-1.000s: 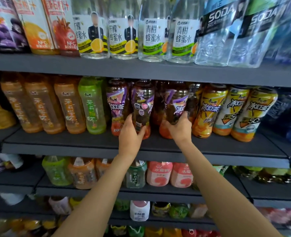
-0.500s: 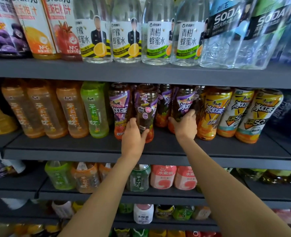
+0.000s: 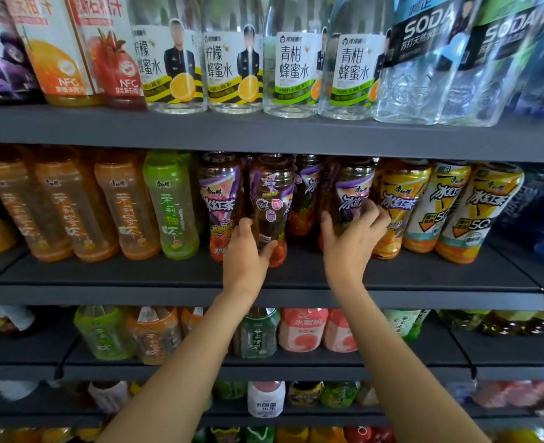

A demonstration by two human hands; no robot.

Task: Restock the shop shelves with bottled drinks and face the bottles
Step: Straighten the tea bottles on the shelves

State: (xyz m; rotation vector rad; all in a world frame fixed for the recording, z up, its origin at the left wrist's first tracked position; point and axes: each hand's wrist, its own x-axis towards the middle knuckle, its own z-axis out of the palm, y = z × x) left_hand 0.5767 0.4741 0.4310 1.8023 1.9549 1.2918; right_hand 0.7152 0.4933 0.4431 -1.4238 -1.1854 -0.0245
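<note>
Both my hands reach to the middle shelf [image 3: 168, 276]. My left hand [image 3: 246, 251] grips the lower part of a purple-label iced tea bottle [image 3: 272, 199] whose label shows its side with small print. My right hand [image 3: 350, 241] wraps its fingers round another purple-label iced tea bottle [image 3: 352, 190] standing to the right, its front label facing me. A third purple-label bottle [image 3: 219, 199] stands just left of my left hand, and one more sits further back between the two held bottles.
Orange tea bottles [image 3: 63, 206] and a green one [image 3: 171, 203] stand to the left, yellow-label iced teas [image 3: 437, 206] to the right. Clear honey-water bottles [image 3: 232, 65] and soda water [image 3: 424, 59] fill the shelf above. More drinks line the lower shelves [image 3: 264, 362].
The right-hand bottle has come forward to the front row with its label now facing me. The left hand keeps hold of its bottle, which stands a little more upright.
</note>
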